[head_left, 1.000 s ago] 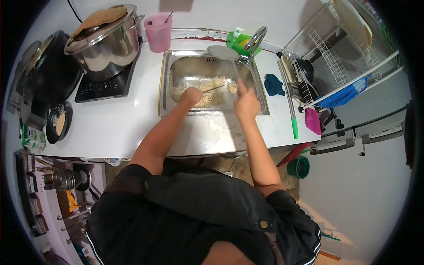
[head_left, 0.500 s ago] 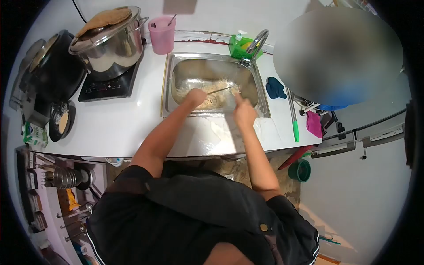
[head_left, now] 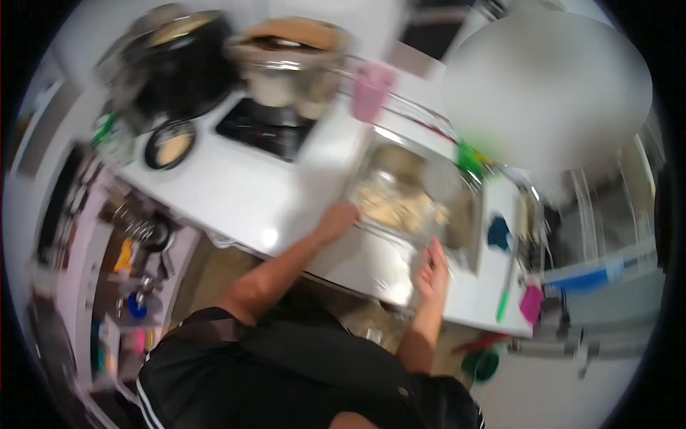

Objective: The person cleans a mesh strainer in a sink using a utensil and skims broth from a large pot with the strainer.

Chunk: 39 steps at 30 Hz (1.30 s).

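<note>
- At the far left I see a green-and-white carton [head_left: 113, 143] beside a small black pan [head_left: 170, 145]; the pan rests flat, which would keep the pale piece in it from sliding out.
- The big black pot [head_left: 179, 75] stands at the back, probably to leave the front of the counter [head_left: 236, 191] free for working.
- A steel pot [head_left: 282, 79] sits on the black cooktop [head_left: 261, 132], where it could be heated without being moved. Something tan lies on its lid, perhaps for covering or gripping it.
- The left hand [head_left: 337, 222] is at the sink's near left edge, fingers curled. It's too blurred for me to tell whether it grips anything; maybe it's there to reach in or steady itself.
- The pink tub [head_left: 371, 93] stands upright behind the sink, handy but out of the arms' way.
- Pale, wet-looking bits [head_left: 393, 209] lie in the sink [head_left: 463, 222], whose walls hold them in.
- The right hand [head_left: 432, 270], by the near right edge, is loosely open, palm upward, with no object visible in it.
- A dark blue cloth [head_left: 499, 234] lies right of the sink, within easy wiping reach, I'd say, near the green-handled stick [head_left: 503, 306].
</note>
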Motion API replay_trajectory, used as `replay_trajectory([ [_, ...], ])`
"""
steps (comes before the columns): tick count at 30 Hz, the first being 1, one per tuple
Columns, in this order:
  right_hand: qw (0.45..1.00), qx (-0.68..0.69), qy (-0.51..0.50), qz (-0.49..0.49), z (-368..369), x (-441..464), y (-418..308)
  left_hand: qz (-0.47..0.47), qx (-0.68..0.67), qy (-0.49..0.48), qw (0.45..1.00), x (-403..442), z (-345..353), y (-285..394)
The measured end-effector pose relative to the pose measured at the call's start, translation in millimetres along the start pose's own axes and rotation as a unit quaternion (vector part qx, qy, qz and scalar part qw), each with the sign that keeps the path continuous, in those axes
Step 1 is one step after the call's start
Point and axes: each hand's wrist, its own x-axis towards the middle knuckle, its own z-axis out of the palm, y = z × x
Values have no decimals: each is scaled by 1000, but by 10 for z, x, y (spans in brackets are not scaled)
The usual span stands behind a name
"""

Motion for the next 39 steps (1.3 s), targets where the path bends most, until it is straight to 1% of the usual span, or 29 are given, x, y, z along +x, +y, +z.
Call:
replay_trajectory([
  [1,1000,-5,-6,-12,15,-25,61,-89,-128,45,987,-235,-211,156],
  [2,999,-34,-15,-36,103,-111,111,-144,-119,37,982,-444,-538,381],
  [3,998,-24,-27,-53,196,-187,170,-177,-70,41,981,-656,-801,450],
  [4,995,-49,-61,-56,287,-253,190,-202,-95,53,973,-864,-1053,473],
  [5,994,-19,-99,-53,382,-296,224,-226,-124,58,964,-1093,-1252,447],
  [6,992,-26,-115,-45,514,-324,265,-258,-179,95,945,-1328,-1416,382],
  [7,983,10,-178,-53,650,-345,314,-285,-235,125,921,-1537,-1588,321],
  [8,969,46,-237,-61,808,-377,366,-283,-238,134,919,-1735,-1770,275],
  [10,952,41,-289,-92,1272,-412,508,-304,-347,202,864,-2119,-2221,259],
  [11,936,22,-330,-117,1555,-435,595,-303,-346,199,865,-2309,-2403,184],
  [12,914,3,-382,-138,1867,-454,686,-292,-376,224,850,-2447,-2609,93],
  [13,936,-8,-313,-162,2279,-550,797,-286,-407,245,832,-2604,-2828,11],
  [14,921,-96,-317,-207,2585,-510,873,-287,-407,236,834,-2741,-3066,-57],
  [15,889,-192,-318,-266,3053,-579,965,-267,-388,268,840,-2878,-3289,-111],
  [17,848,-317,-239,-352,3864,-477,1077,-247,-344,315,849,-3130,-3738,-222],
  [18,773,-414,-207,-434,4338,-516,1160,-244,-344,308,853,-3236,-3968,-258],
  [20,595,-539,-208,-559,4978,-203,1092,-280,-334,357,826,-3422,-4375,-334],
  [21,441,-593,-165,-653,5309,-117,1063,-281,-332,347,831,-3500,-4534,-421],
  [22,323,-606,-147,-712,5666,-36,1054,-274,-335,364,824,-3550,-4674,-528],
  [23,320,-624,-160,-695,5991,32,1082,-269,-338,381,818,-3579,-4788,-634],
  [25,262,-670,-149,-678,6546,204,1160,-258,-340,378,822,-3569,-4961,-838],
  [27,156,-703,-155,-676,7007,436,1250,-249,-345,392,815,-3433,-5089,-926],
  [29,91,-720,-152,-671,7416,612,1404,-240,-357,391,814,-3248,-5150,-958],
  [31,20,-708,-177,-684,7761,789,1545,-236,-362,391,813,-3082,-5186,-900],
  [33,-19,-712,-175,-679,8054,1038,1700,-238,-359,410,804,-2891,-5202,-775],
  [35,-61,-707,-182,-681,8283,1305,1850,-255,-371,401,798,-2779,-5267,-731],
  [36,-55,-711,-176,-678,8341,1384,1918,-272,-390,393,787,-2743,-5297,-759],
  [38,-128,-643,-238,-716,8464,1508,2044,-270,-399,386,786,-2646,-5407,-877],
  [39,-126,-649,-237,-712,8503,1567,2105,-264,-388,383,796,-2596,-5475,-911],
])
